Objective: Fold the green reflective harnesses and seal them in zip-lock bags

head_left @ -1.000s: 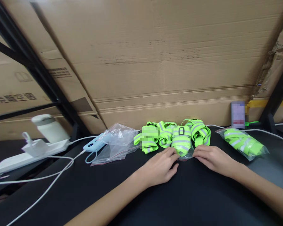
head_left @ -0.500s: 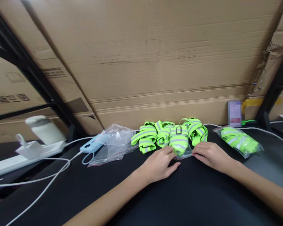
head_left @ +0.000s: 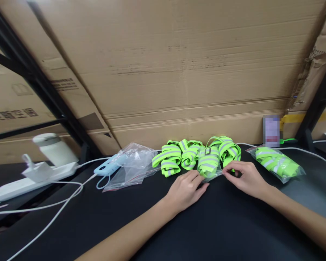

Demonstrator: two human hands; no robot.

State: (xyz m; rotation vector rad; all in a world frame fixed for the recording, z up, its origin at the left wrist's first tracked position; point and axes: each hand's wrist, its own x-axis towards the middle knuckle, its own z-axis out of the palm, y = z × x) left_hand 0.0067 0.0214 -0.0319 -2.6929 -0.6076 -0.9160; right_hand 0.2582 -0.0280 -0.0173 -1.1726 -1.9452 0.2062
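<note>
A flat black matte worktop (head_left: 222,224) fills the near field, bare where the two forearms cross it. On it, the left hand (head_left: 186,190) lies palm down, its fingertips (head_left: 199,177) pinching the near edge of a clear plastic bag holding a folded neon-green reflective strap with a black buckle (head_left: 208,163). The right hand (head_left: 247,178) meets the same bag from the other side, thumb and forefinger closed on its near right corner, so each grip is shut on the bagged strap, which rests on the worktop between the two hands and just beyond them.

Touching the bagged strap behind and to either side is a row of loose neon-green reflective strap bundles (head_left: 179,157). Right of the bagged strap, apart from it, lies a second sealed clear bag of green straps (head_left: 277,164). Left of it, past the loose bundles, sits a crumpled empty clear plastic bag (head_left: 130,165), and beside that a pale blue power bank (head_left: 108,168) with a white cable (head_left: 57,210) trailing further left to a white power strip (head_left: 29,179) carrying a plug and a white cylindrical device (head_left: 54,148).

Beyond the bagged strap, large brown corrugated cardboard sheets (head_left: 179,72) lean against the worktop's far edge, with black metal shelving bars (head_left: 43,83) crossing at the left.
</note>
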